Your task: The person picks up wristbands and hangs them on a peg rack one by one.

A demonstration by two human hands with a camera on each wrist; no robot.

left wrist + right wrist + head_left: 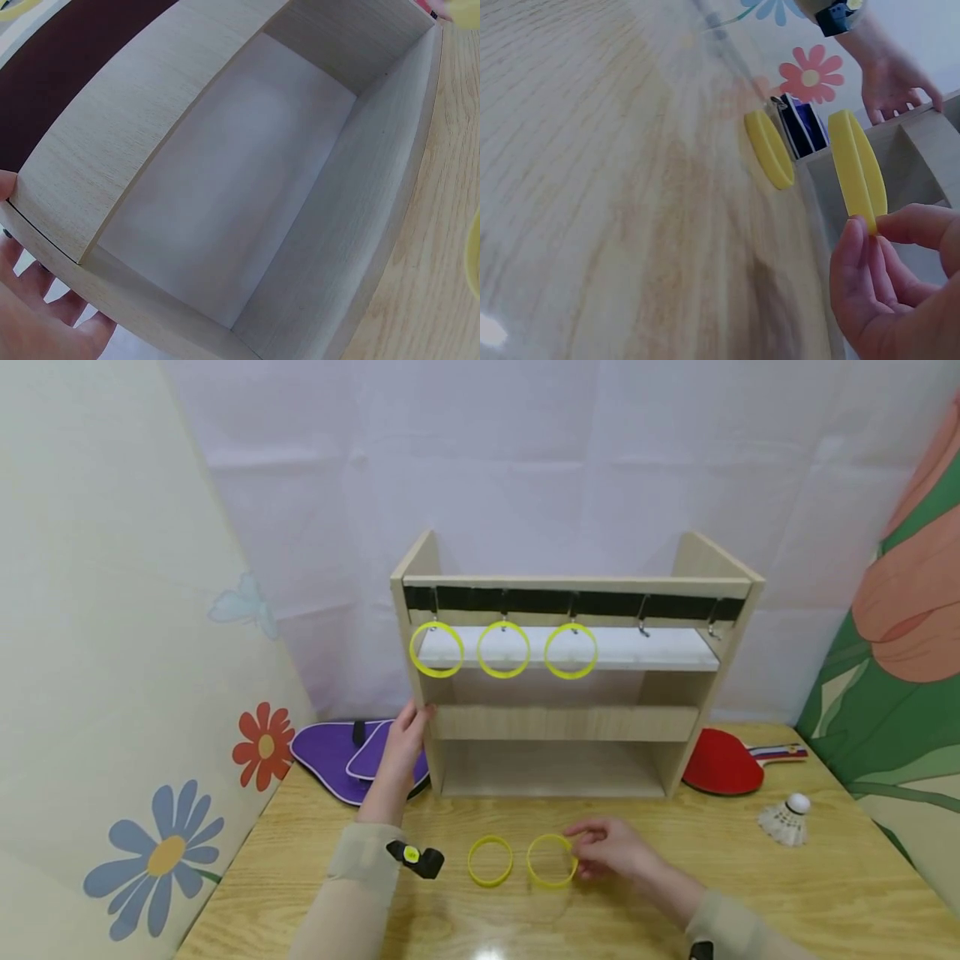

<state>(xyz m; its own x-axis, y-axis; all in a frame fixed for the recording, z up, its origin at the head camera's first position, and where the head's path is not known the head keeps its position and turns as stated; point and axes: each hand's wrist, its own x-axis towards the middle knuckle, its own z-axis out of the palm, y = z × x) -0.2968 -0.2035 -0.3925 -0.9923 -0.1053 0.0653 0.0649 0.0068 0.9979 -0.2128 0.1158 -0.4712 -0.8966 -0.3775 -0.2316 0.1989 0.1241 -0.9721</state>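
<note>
A small wooden shelf (566, 724) stands on the table, with a row of metal hooks along a black strip near its top. Three yellow rings (504, 676) hang from the hooks on the left and middle; the two hooks at the right carry none. My left hand (405, 739) grips the shelf's left side panel, thumb at the front and fingers behind it in the left wrist view. Just above the table, my right hand (615, 852) pinches another yellow ring (864, 172) between thumb and fingertips. Left of it, one more yellow ring (491, 884) lies on the wood.
Purple paddle cases (322, 756) lie left of the shelf, partly behind my left arm. To its right are a red table tennis paddle (723, 764) and a white shuttlecock (786, 821). Painted walls (135, 610) flank the wooden table (277, 893); a pale cloth (480, 468) hangs behind.
</note>
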